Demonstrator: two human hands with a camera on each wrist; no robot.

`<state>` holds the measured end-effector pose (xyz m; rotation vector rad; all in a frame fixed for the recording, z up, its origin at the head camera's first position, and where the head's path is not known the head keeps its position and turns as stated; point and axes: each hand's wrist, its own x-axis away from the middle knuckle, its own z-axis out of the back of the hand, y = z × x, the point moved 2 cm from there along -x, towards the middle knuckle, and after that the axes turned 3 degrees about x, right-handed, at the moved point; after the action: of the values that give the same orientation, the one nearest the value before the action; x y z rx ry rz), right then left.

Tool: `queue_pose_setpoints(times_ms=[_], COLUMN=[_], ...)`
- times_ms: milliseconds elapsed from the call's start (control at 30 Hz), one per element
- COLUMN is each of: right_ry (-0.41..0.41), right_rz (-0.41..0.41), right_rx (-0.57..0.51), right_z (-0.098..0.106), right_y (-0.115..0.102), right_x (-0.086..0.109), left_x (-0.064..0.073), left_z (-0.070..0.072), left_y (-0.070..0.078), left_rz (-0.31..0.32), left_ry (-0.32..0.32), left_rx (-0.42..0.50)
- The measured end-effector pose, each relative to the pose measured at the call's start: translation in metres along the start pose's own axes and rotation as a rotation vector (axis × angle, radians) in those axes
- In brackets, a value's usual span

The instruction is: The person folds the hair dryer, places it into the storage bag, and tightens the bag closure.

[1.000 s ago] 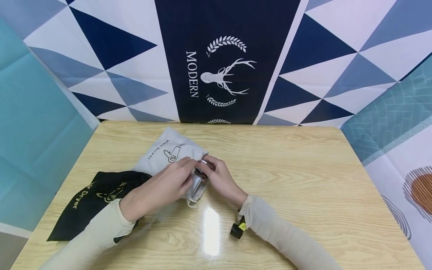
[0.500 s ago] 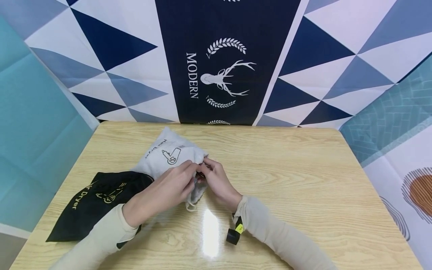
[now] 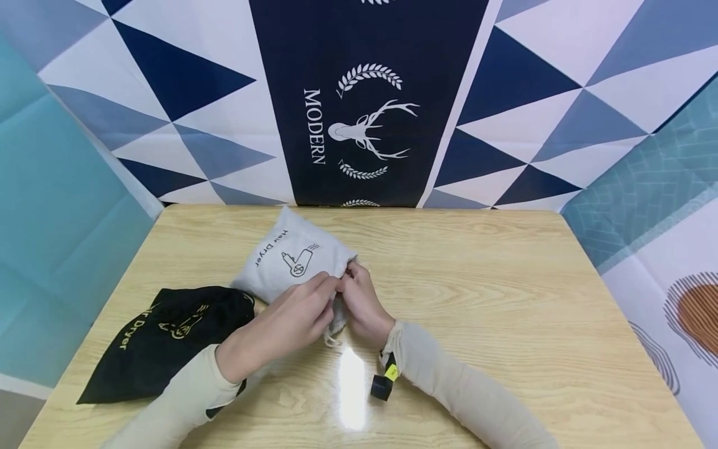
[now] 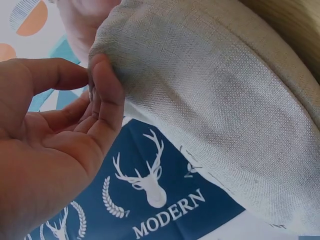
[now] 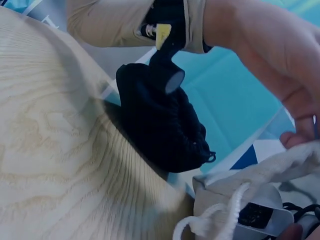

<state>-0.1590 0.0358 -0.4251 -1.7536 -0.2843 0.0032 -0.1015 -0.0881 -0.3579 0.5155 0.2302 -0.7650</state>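
Observation:
A light grey drawstring bag (image 3: 294, 252) printed "Hair Dryer" lies plump on the table, its mouth toward the right. My left hand (image 3: 294, 312) pinches the edge of that mouth between thumb and fingers, plain in the left wrist view, where the bag's cloth (image 4: 220, 95) fills the right side. Curled at the same opening is my right hand (image 3: 363, 305), gripping the rim; its fingertips are mostly hidden. Inside the mouth, the right wrist view shows a black cord (image 5: 300, 212) and a pale piece with a dark patch (image 5: 255, 215). A white drawstring (image 5: 235, 210) hangs from the rim.
A black drawstring bag (image 3: 151, 349) with gold "Hair Dryer" print lies at the left of the wooden table (image 3: 477, 293), partly behind my left forearm. A patterned cloth backdrop (image 3: 213, 125) rises at the table's far edge.
The grey bag has shifted slightly right, and its print shows more fully. The dark item seen between my hands at the mouth is now hidden in the head view. My hands have drawn closer together.

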Motion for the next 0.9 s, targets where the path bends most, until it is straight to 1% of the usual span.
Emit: queue_pose_setpoints(times_ms=[67, 200, 233, 333, 467, 600, 767, 833, 900], right_ry=[-0.016, -0.064, -0.076, -0.102, -0.16, -0.215, -0.185, -0.169, -0.173], right_rz=[-0.01, -0.017, -0.018, -0.032, -0.052, -0.046, -0.028, -0.023, -0.033], right_rx=[-0.051, -0.117, -0.124, -0.089, 0.0, 0.084, 0.234, 0.326, 0.404], right_z=[0.0, 0.002, 0.004, 0.009, 0.018, 0.026, 0.037, 0.041, 0.046], right_y=[0.003, 0.011, 0.013, 0.018, 0.022, 0.022, 0.02, 0.012, 0.007], right_x=[-0.002, -0.006, -0.008, -0.014, -0.022, -0.028, -0.033, -0.033, -0.036], left_x=[0.0, -0.001, -0.001, -0.001, -0.001, -0.002, -0.003, -0.004, -0.004], left_z=[-0.003, -0.009, -0.01, -0.015, -0.02, -0.026, -0.032, -0.034, -0.036], left_y=[0.001, 0.002, 0.002, 0.001, 0.0, -0.002, -0.004, -0.005, -0.006], left_rz=[-0.001, 0.008, 0.013, 0.025, 0.038, 0.049, 0.044, 0.034, 0.028], left_ry=[0.003, 0.0, -0.003, -0.017, -0.026, -0.025, -0.03, -0.032, -0.037], left_rx=[0.007, 0.004, 0.006, -0.001, -0.026, -0.049, -0.072, -0.078, -0.083])
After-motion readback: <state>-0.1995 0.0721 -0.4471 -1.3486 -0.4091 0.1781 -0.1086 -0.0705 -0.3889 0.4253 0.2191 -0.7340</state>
